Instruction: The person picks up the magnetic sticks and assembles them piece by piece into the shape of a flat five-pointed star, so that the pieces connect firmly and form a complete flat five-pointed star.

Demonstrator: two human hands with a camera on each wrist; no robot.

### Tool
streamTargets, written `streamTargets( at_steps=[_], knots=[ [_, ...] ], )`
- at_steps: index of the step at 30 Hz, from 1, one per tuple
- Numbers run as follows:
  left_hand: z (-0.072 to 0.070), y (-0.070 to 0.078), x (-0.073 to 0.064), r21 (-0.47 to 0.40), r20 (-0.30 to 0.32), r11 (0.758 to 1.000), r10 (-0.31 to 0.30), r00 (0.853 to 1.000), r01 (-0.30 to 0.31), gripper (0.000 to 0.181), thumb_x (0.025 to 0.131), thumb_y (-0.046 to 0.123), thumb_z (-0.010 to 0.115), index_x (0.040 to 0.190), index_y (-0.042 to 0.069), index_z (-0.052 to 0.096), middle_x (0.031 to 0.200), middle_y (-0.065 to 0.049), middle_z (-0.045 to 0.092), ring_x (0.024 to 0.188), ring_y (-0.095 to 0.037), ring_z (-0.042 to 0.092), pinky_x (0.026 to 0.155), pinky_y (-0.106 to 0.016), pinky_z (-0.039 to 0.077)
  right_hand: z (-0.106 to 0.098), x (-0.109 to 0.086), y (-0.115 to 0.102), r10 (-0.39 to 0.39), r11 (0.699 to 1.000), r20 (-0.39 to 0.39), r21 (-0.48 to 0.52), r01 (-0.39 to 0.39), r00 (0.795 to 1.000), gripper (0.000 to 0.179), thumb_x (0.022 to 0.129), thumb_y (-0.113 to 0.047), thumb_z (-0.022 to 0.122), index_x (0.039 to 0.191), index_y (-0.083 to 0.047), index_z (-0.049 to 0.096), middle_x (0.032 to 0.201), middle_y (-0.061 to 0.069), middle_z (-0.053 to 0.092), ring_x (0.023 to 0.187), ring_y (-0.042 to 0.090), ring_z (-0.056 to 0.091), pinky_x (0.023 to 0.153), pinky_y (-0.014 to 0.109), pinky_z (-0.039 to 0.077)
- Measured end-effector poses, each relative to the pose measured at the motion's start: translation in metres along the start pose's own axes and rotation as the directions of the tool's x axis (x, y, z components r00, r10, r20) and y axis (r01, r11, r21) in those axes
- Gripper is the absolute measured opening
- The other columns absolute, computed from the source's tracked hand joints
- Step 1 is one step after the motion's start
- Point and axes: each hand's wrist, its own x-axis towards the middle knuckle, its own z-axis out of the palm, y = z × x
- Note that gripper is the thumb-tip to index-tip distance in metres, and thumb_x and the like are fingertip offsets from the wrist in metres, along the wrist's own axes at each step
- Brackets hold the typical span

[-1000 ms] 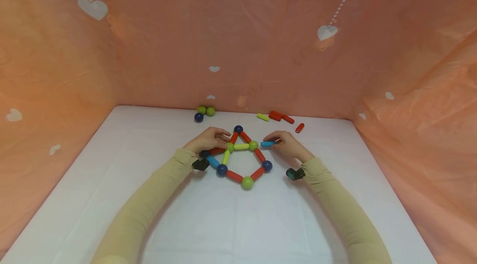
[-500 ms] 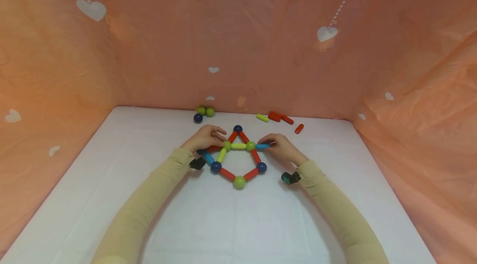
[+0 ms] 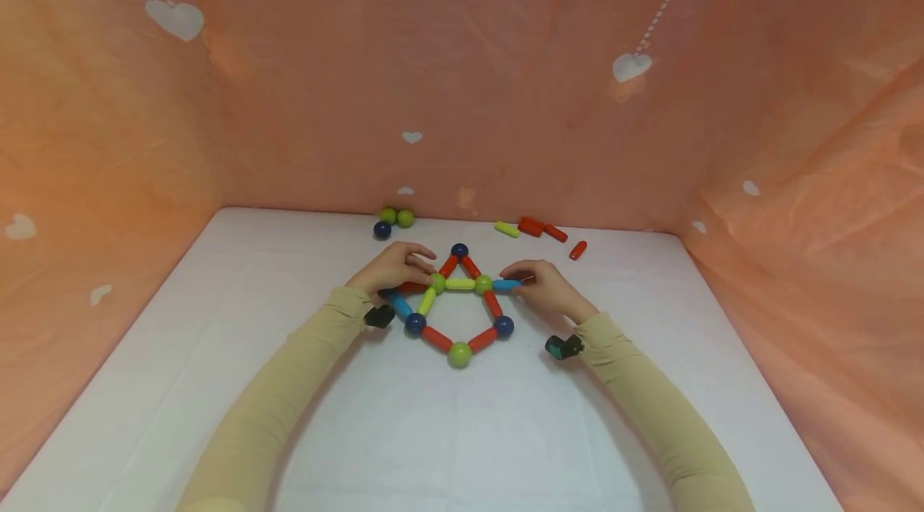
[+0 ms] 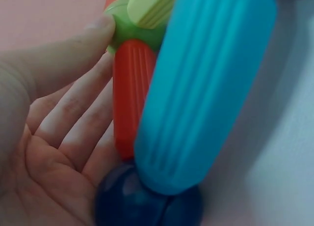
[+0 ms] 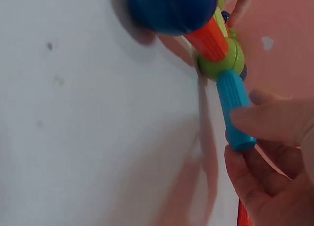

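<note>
A frame of magnetic rods and balls lies on the white tabletop: a pentagon with a red-sided triangle on top and a blue rod (image 3: 399, 305) and red rod (image 4: 131, 93) at left. My left hand (image 3: 393, 267) holds the upper-left green ball (image 4: 122, 24), thumb against its side, fingers stretching behind the red rod. My right hand (image 3: 552, 287) pinches a light-blue rod (image 5: 235, 110) between thumb and fingers. That rod's far end meets the upper-right green ball (image 3: 483, 284). A dark-blue ball (image 4: 142, 201) joins the left blue and red rods near my left palm.
Two green balls (image 3: 405, 218) and a dark-blue ball (image 3: 382, 230) sit at the table's back edge. Right of them lie a yellow-green rod (image 3: 507, 229) and several red rods (image 3: 555, 233). Orange cloth with hearts (image 3: 462, 95) walls the back and sides.
My right hand has brought the light-blue rod leftward to the upper-right green ball; a gap stood between them before. The frame's lower part has shifted left. My left hand has moved slightly left.
</note>
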Motion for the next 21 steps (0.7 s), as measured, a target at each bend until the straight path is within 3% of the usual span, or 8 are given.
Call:
streamTargets(
  at_steps=[6,12,21],
  knots=[
    [0.001,-0.001,0.002,-0.007,0.005,1.000,-0.015,1.000,0.015,0.046,0.094,0.009,0.071,0.138,0.002,0.057,0.125,-0.018,0.072,0.119,-0.030,0.067,0.112,-0.045,0.049,-0.009,-0.003,0.008,-0.033,0.999,0.007,0.028,0.032,0.999,0.034,0.096,-0.004,0.066,0.130,-0.003,0.065,0.128,0.015,0.068,0.120,0.032,0.063,0.107,0.047,0.053],
    [0.002,-0.002,0.003,-0.003,0.011,1.000,-0.014,1.000,0.014,0.045,0.094,0.010,0.071,0.136,0.002,0.058,0.124,-0.017,0.072,0.119,-0.030,0.067,0.112,-0.045,0.048,-0.041,-0.009,0.026,-0.075,0.996,-0.061,0.042,0.078,0.995,0.036,0.096,-0.003,0.065,0.132,0.005,0.061,0.129,0.025,0.066,0.122,0.041,0.061,0.107,0.054,0.050],
    [-0.002,-0.004,0.004,0.017,0.020,1.000,0.023,1.000,-0.023,0.032,0.094,0.007,0.070,0.125,0.002,0.066,0.121,-0.018,0.072,0.115,-0.028,0.068,0.108,-0.042,0.051,-0.081,-0.012,0.059,0.005,0.995,-0.209,-0.097,-0.026,0.978,0.034,0.096,0.003,0.060,0.129,0.006,0.062,0.127,0.028,0.065,0.121,0.045,0.057,0.110,0.063,0.043]
  ],
)
